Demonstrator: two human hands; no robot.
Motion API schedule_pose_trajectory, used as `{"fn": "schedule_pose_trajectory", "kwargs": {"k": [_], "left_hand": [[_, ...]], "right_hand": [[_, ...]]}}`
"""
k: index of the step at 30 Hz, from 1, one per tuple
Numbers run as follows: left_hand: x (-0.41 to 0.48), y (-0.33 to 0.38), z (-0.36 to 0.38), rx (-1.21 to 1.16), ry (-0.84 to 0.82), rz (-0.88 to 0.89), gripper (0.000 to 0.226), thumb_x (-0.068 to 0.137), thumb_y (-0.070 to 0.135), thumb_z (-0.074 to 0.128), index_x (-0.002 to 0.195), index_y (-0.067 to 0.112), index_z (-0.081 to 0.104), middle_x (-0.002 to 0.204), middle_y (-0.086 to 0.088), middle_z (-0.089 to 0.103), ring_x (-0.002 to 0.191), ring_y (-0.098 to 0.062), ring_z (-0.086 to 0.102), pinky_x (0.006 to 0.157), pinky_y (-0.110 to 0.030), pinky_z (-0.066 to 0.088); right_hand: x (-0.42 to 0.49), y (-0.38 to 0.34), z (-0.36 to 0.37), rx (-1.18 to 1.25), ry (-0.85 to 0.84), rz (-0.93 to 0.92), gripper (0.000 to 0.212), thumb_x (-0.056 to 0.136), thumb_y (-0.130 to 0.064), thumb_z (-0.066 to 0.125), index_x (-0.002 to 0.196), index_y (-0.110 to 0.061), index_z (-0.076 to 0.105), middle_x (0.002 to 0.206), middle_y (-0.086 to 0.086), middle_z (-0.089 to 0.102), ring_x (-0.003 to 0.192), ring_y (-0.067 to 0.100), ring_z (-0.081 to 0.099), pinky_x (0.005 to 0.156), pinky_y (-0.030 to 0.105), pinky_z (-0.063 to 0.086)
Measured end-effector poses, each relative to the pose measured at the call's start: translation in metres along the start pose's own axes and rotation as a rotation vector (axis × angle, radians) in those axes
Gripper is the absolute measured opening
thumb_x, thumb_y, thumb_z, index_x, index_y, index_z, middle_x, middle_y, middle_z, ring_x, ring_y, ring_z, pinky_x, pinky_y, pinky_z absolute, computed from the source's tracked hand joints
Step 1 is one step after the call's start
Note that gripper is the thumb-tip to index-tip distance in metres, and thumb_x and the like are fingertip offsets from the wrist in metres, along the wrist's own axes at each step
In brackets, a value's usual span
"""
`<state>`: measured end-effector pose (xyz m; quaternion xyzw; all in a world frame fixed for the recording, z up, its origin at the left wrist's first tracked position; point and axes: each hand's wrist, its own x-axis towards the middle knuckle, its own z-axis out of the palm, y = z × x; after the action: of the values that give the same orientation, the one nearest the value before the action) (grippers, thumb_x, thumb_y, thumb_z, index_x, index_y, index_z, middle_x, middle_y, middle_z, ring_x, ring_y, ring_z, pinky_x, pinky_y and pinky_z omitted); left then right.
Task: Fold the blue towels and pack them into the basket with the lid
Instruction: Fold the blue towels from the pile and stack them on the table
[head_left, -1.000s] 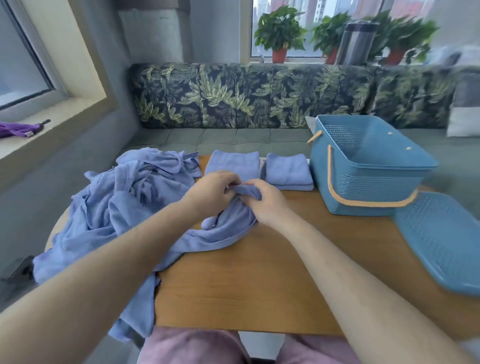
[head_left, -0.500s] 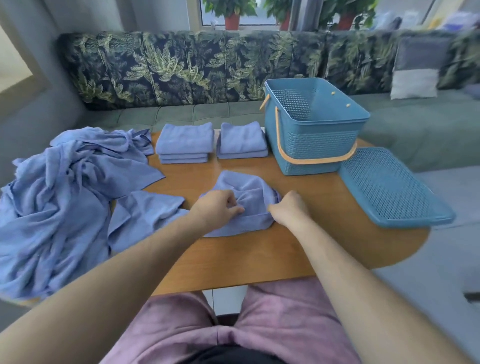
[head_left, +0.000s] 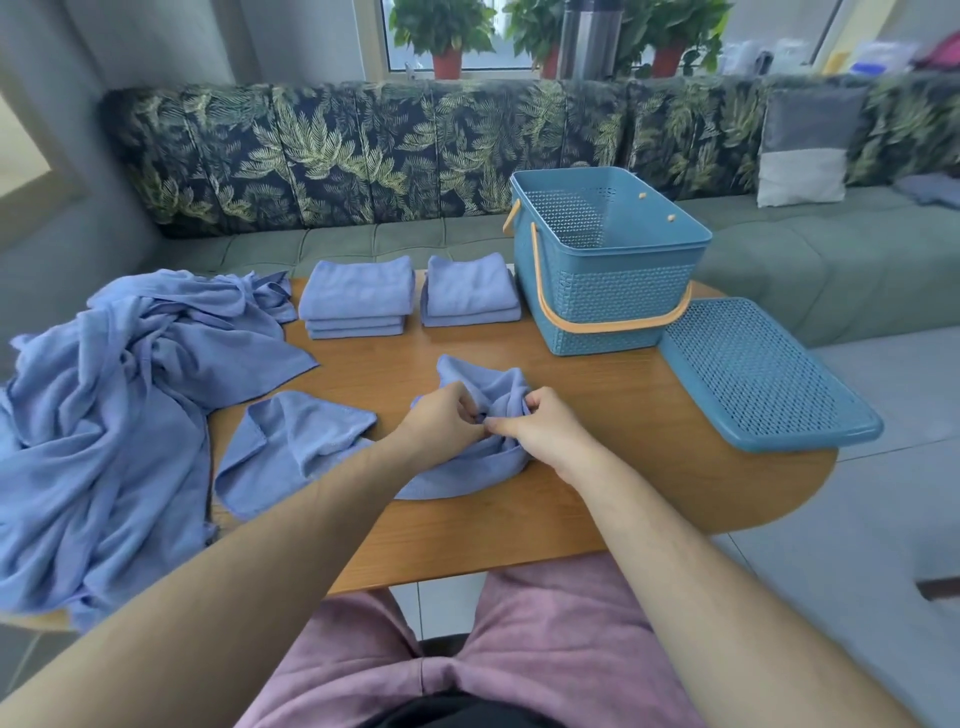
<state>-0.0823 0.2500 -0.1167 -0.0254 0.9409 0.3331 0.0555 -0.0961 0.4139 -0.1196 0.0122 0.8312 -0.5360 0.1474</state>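
Observation:
A crumpled blue towel (head_left: 485, 387) lies mid-table. My left hand (head_left: 441, 423) and my right hand (head_left: 540, 428) both pinch its bunched cloth, fingertips almost meeting. Another loose towel (head_left: 291, 447) lies flat just to the left. A big heap of unfolded blue towels (head_left: 114, 415) covers the table's left end. Two stacks of folded towels (head_left: 358, 296) (head_left: 470, 291) sit at the far edge. The blue basket (head_left: 613, 306) with its orange handle stands open at the back right, nothing visible inside it. Its perforated lid (head_left: 763, 374) lies on the table to the right.
The wooden table (head_left: 597, 499) has a rounded right end. Behind it runs a leaf-patterned sofa (head_left: 363, 156) with a grey cushion (head_left: 805, 150). Potted plants (head_left: 447, 36) and a metal flask (head_left: 589, 36) stand on the windowsill.
A towel was pulled off the heap to mid-table. My hands then moved closer together on it, bunching it up. The camera tilted down and turned right.

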Motion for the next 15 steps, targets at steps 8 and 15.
{"fn": "schedule_pose_trajectory", "kwargs": {"k": [8, 15], "left_hand": [[-0.009, -0.009, -0.010, -0.294, -0.032, 0.027, 0.048, 0.089, 0.038, 0.071, 0.133, 0.032, 0.053, 0.114, 0.010, 0.064, 0.104, -0.007, 0.061, 0.090, -0.023, 0.047], [-0.004, -0.009, -0.040, -0.643, -0.001, -0.220, 0.035, 0.094, 0.041, 0.064, 0.086, 0.007, 0.064, 0.070, -0.002, 0.062, 0.066, -0.018, 0.057, 0.068, -0.033, 0.050]], "right_hand": [[0.002, -0.006, 0.018, 0.217, 0.084, -0.005, 0.035, 0.091, -0.015, 0.070, 0.120, -0.015, 0.051, 0.109, 0.000, 0.063, 0.097, 0.009, 0.061, 0.073, 0.025, 0.047], [0.016, -0.034, 0.017, 0.441, 0.034, -0.101, 0.039, 0.091, -0.008, 0.070, 0.126, -0.011, 0.055, 0.117, 0.007, 0.069, 0.107, 0.019, 0.068, 0.088, 0.033, 0.056]]}}
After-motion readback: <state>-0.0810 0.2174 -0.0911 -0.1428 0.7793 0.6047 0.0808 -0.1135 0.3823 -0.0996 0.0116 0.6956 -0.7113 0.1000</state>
